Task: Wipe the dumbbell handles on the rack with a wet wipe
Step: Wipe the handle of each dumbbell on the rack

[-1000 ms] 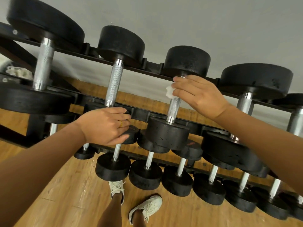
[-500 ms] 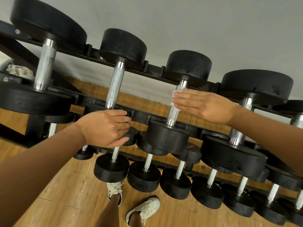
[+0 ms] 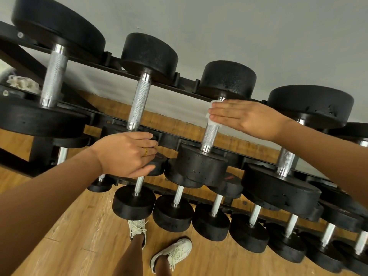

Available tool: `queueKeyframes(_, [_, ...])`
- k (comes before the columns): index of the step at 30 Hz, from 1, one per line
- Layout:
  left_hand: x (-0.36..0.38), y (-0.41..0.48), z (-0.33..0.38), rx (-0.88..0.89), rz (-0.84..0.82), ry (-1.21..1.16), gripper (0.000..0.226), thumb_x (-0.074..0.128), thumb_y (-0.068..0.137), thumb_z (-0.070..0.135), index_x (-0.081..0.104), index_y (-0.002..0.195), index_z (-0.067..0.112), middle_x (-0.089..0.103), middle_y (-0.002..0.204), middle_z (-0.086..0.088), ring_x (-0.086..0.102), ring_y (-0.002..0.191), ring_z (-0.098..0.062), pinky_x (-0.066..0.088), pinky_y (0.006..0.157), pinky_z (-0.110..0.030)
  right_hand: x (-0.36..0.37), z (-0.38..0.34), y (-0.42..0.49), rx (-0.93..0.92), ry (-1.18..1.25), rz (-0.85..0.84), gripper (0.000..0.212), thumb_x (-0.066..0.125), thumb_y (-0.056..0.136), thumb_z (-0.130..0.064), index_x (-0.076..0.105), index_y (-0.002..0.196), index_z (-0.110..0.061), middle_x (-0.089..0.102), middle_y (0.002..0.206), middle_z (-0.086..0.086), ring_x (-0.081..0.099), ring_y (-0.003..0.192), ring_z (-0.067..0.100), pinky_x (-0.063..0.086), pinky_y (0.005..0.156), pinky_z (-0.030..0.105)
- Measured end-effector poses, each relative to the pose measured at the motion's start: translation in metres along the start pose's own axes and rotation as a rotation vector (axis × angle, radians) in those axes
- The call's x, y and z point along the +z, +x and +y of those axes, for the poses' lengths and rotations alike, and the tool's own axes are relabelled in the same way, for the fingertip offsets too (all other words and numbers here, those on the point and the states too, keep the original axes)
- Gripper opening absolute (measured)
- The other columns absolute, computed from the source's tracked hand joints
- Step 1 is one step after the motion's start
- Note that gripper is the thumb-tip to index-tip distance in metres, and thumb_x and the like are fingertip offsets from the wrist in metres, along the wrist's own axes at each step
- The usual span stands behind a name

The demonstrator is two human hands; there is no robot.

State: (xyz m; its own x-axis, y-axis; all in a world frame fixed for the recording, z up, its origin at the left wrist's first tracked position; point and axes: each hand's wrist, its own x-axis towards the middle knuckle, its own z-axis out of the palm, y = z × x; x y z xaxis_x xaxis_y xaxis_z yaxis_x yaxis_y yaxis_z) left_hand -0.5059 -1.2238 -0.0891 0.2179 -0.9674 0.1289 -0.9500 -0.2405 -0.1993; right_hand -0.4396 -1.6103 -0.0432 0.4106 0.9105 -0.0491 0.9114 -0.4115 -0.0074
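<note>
Top tier of the rack (image 3: 169, 138), third dumbbell (image 3: 201, 164) from the left: its knurled steel handle (image 3: 209, 136) has its long axis running from the near head, low and toward the person, up to the far head by the grey wall (image 3: 258, 26), leaning slightly right in the view. Right hand (image 3: 245, 116): flat, fingers straight and together, pressing a white wet wipe (image 3: 211, 114) against the far part of the handle, just under the far head; the lower knurling is bare. Left hand (image 3: 127, 154): fingers and thumb curled round the near end of the second dumbbell (image 3: 139, 102), whose handle lies parallel; a gold ring (image 3: 145, 152) on one finger. A red label (image 3: 229, 177) on a lower-tier head is too small to read. White shoes (image 3: 171, 253) on the wood floor (image 3: 79, 236).
</note>
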Motion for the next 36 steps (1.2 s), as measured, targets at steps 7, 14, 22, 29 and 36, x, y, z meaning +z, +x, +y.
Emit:
queueKeyframes(7, [0.0, 0.0, 0.001, -0.004, -0.008, 0.003, 0.056, 0.036, 0.108, 0.038, 0.082, 0.099, 0.006, 0.079, 0.103, -0.01, 0.072, 0.108, -0.025, 0.04, 0.114, -0.041, 0.005, -0.019, 0.007, -0.055, 0.007, 0.013, 0.062, 0.076, 0.079, 0.007, 0.058, 0.137, -0.004, 0.057, 0.142, 0.017, 0.052, 0.134, 0.033, 0.045, 0.109, 0.051])
queueKeyframes(14, [0.002, -0.001, 0.0, -0.01, -0.006, -0.012, 0.061, 0.034, 0.109, 0.04, 0.082, 0.094, 0.007, 0.079, 0.1, -0.009, 0.073, 0.105, -0.025, 0.048, 0.11, -0.041, -0.009, -0.01, 0.009, 0.112, 0.039, -0.008, 0.07, 0.067, 0.074, 0.017, 0.058, 0.138, -0.008, 0.055, 0.144, 0.014, 0.047, 0.138, 0.032, 0.041, 0.112, 0.053])
queueKeyframes(22, [0.003, 0.0, 0.001, -0.034, -0.072, -0.025, 0.068, 0.026, 0.111, 0.042, 0.082, 0.094, 0.007, 0.078, 0.098, -0.01, 0.071, 0.105, -0.025, 0.036, 0.113, -0.04, -0.007, -0.033, 0.012, 0.145, 0.089, -0.05, 0.059, 0.069, 0.077, 0.013, 0.062, 0.133, -0.005, 0.059, 0.139, 0.016, 0.051, 0.134, 0.034, 0.035, 0.113, 0.053])
queueKeyframes(29, [0.002, -0.002, 0.001, -0.081, -0.117, -0.06, 0.068, 0.024, 0.111, 0.042, 0.081, 0.092, 0.009, 0.077, 0.103, -0.008, 0.069, 0.107, -0.025, 0.036, 0.114, -0.039, 0.0, -0.076, 0.022, 0.054, 0.052, -0.117, 0.061, 0.084, 0.065, 0.008, 0.071, 0.122, -0.009, 0.067, 0.129, 0.014, 0.061, 0.124, 0.032, 0.033, 0.107, 0.054])
queueKeyframes(36, [-0.009, 0.004, 0.012, -0.426, -0.151, -0.037, 0.052, 0.033, 0.107, 0.032, 0.064, 0.137, 0.004, 0.061, 0.143, -0.015, 0.049, 0.142, -0.03, 0.019, 0.126, -0.047, -0.013, -0.042, 0.013, 0.373, 0.057, -0.062, 0.069, 0.07, 0.077, 0.017, 0.055, 0.14, -0.01, 0.051, 0.148, 0.012, 0.041, 0.143, 0.027, 0.037, 0.116, 0.049])
